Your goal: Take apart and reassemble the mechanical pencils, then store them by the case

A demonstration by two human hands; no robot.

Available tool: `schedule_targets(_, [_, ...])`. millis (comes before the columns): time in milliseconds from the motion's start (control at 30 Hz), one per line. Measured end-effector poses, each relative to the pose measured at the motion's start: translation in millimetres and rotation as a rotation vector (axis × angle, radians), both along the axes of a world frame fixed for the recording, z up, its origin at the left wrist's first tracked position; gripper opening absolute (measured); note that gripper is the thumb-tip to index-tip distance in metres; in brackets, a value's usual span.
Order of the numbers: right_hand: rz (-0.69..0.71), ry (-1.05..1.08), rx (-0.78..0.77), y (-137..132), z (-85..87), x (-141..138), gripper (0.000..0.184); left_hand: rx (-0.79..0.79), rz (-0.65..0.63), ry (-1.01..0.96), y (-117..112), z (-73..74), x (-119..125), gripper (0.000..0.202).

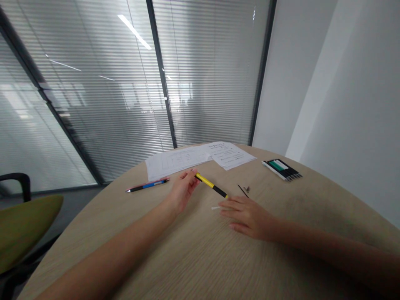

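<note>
One yellow pen (211,186), one pen pack (281,169), perhaps two sheets (178,161).

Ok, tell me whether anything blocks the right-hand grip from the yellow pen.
Nothing visible does: the right-hand grip meets, or nearly meets, one end of the yellow pen. The thin white piece lies nearby, not between them.

This looks like an office. Printed papers (231,155) lie on the table (200,262), glass panels with blinds (215,79) rise beyond it, and a chair (26,227) stands left of it.
</note>
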State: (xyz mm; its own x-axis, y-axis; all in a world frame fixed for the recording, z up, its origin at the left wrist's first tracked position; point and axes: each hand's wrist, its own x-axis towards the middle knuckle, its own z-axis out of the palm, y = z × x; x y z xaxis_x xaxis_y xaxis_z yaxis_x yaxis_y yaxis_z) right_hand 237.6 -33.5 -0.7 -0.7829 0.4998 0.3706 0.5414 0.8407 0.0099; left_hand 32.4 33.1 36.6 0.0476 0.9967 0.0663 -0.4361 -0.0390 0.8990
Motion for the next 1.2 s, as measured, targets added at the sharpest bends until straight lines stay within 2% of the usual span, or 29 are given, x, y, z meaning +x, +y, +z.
schedule_targets(133, [-0.015, -0.039, -0.074, -2.1, -1.8, -3.0, 0.041, -0.104, -0.02, -0.047, 2.9, -14.5, 1.8, 0.009])
schedule_targets(367, [-0.061, -0.058, -0.109, 0.0, -1.6, -4.1, 0.041, -0.143, -0.068, -0.113, 7.9, -32.1, 0.9, 0.011])
schedule_targets(600, [-0.117, -0.023, 0.018, 6.0, -2.2, -1.4, 0.027, -0.146, -0.047, -0.116, 6.2, -32.8, 1.2, 0.01])
schedule_targets(767, [-0.225, 0.001, 0.055, 18.9, -7.2, 9.2, 0.021, -0.145, -0.044, -0.112, 5.2, -32.5, 1.4, 0.007])
schedule_targets(933, [-0.32, 0.047, 0.082, 27.1, -13.2, 16.9, 0.019, -0.132, -0.066, -0.108, 6.4, -34.8, 0.9, 0.006])
schedule_targets(1200, [-0.385, 0.114, 0.101, 27.9, -14.4, 19.3, 0.02, -0.115, -0.075, -0.097, 5.7, -35.7, 1.2, 0.006])
